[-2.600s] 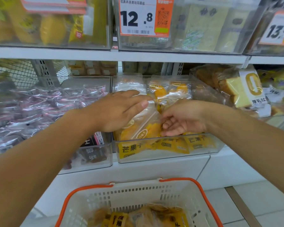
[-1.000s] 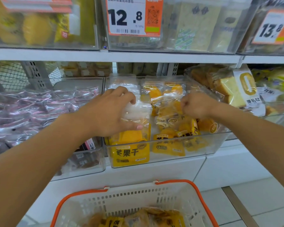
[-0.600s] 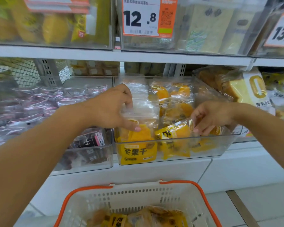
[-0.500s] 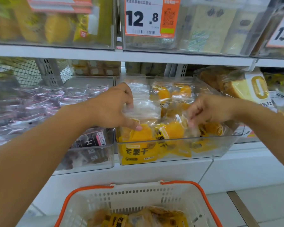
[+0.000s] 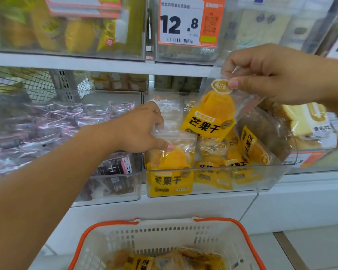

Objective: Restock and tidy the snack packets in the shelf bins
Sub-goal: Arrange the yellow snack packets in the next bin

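Note:
A clear shelf bin point(image 5: 213, 189) holds several yellow dried-mango packets. My right hand point(image 5: 271, 75) pinches the clear top of one mango packet point(image 5: 211, 115) and holds it up above the bin's middle, its printed face towards me. My left hand point(image 5: 141, 129) grips the tops of a row of upright packets point(image 5: 170, 166) at the bin's left front, thumb pressed on the foremost one. Other packets point(image 5: 248, 149) lie loose and tilted in the bin's right half.
A white basket with orange rim point(image 5: 164, 232) sits below me, with more mango packets point(image 5: 164, 260) inside. A bin of dark, pink-tinted packets point(image 5: 109, 172) stands to the left, bread packs point(image 5: 310, 121) to the right. An upper shelf carries a 12.8 price tag point(image 5: 189, 22).
My right hand has lifted one mango packet out of the bin's loose pile, up to the level of the upper shelf edge. My left hand has stayed on the upright packets.

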A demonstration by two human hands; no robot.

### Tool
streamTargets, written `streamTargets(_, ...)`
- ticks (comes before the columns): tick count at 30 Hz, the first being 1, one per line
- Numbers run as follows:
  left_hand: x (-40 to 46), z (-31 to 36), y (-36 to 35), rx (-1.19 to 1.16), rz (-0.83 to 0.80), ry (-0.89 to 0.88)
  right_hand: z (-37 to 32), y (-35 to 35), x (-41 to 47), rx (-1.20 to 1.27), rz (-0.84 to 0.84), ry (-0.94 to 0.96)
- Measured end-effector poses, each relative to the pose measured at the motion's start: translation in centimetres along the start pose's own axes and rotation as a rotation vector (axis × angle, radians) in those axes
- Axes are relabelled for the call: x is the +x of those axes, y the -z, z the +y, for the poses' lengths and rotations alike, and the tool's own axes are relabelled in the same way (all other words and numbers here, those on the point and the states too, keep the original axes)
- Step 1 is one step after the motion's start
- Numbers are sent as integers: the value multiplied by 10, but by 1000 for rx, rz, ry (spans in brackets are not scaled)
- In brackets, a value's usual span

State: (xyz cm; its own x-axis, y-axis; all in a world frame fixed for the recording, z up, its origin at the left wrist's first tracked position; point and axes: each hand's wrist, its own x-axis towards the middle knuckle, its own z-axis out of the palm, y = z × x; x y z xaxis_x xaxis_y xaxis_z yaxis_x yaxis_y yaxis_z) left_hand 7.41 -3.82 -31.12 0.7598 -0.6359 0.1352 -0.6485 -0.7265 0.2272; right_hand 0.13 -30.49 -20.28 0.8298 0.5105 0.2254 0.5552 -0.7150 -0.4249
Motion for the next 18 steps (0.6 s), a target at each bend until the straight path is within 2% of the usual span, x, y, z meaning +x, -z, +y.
streamTargets(10, -1, -6, -1, -69, -15, -21, 0, -2, 1, -50, 169, 52)
streamTargets(13, -1, -8, -1, -77, -23, -22, -4, 7, -1, 91, 221, 31)
streamTargets(18, -3, -13, 4, -173, -33, -48, -8, -41, 9, -130, 153, 64)
